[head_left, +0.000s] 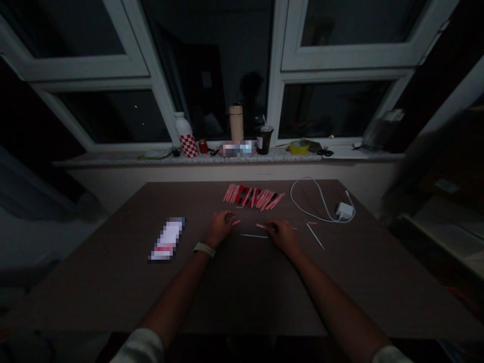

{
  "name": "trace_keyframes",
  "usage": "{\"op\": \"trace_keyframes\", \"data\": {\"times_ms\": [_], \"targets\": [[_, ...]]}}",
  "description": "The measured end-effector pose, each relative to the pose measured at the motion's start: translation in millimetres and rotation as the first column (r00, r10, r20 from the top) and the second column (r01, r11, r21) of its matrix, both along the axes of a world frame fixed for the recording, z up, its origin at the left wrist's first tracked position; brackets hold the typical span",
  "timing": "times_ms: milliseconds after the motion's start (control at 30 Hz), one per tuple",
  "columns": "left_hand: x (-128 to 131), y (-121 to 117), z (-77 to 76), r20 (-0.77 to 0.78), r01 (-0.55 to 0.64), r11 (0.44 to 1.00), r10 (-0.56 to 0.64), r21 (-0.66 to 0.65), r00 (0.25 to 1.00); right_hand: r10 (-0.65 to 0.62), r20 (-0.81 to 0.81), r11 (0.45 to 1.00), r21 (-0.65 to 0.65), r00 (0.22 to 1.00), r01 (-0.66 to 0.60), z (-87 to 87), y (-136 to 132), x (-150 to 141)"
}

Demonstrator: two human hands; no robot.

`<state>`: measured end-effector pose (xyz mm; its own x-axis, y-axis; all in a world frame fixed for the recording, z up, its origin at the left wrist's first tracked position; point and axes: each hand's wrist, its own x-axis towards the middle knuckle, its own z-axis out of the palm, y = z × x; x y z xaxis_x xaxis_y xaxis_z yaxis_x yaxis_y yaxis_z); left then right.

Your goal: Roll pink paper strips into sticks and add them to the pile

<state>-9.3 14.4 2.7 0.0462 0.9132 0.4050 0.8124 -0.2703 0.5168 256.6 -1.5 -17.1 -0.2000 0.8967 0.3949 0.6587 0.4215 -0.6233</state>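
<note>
My left hand (pixel 220 228), with a pale band on its wrist, pinches a short pink pen part (pixel 236 222). Across from it, my right hand (pixel 283 235) has its fingers closed on a slim pink pen barrel (pixel 260 225), whose far end pokes out on the right. A gap separates the two pink pieces. Between the hands lies a thin whitish pen refill (pixel 254 236). Another thin white refill (pixel 315 237) rests to the right of my right hand, near a small pink piece (pixel 312 223). Beyond both hands is a row of pink and red pens (pixel 253 196).
A lit phone (pixel 167 240) lies on the left of the brown table (pixel 242 292). At the right sits a white charger (pixel 344 210) with a looped cable. The windowsill holds a checkered bottle (pixel 186 135), a beige flask (pixel 236 123), a dark cup (pixel 263 140) and yellow tape (pixel 298 147).
</note>
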Motion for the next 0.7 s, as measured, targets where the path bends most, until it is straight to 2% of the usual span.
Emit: {"op": "trace_keyframes", "data": {"times_ms": [133, 267, 400, 533, 700], "targets": [[5.8, 26.1, -0.1, -0.014, -0.019, 1.0, 0.019, -0.003, 1.0, -0.026, -0.018, 0.999, 0.029, 0.999, 0.027, 3.7, 0.8, 3.6], [13.0, 47.6, 1.2, -0.06, -0.095, 0.992, 0.09, -0.083, 0.994, -0.169, 0.009, 0.984, 0.059, 0.986, 0.168, 9.5, 1.9, 10.8], [19.7, 58.4, 1.6, -0.049, -0.156, 0.979, 0.15, -0.134, 0.987, -0.314, 0.071, 0.949, 0.067, 0.947, 0.309, 12.6, 4.8, 19.9], [23.7, 61.7, 0.4, -0.023, -0.17, 0.977, 0.169, -0.13, 0.985, -0.463, 0.138, 0.886, 0.066, 0.875, 0.459, 15.2, 10.3, 38.8], [23.6, 62.3, 0.1, -0.05, -0.155, 0.976, 0.149, -0.155, 0.988, -0.629, 0.273, 0.755, -0.006, 0.728, 0.655, 15.6, 16.5, 70.6]]}}
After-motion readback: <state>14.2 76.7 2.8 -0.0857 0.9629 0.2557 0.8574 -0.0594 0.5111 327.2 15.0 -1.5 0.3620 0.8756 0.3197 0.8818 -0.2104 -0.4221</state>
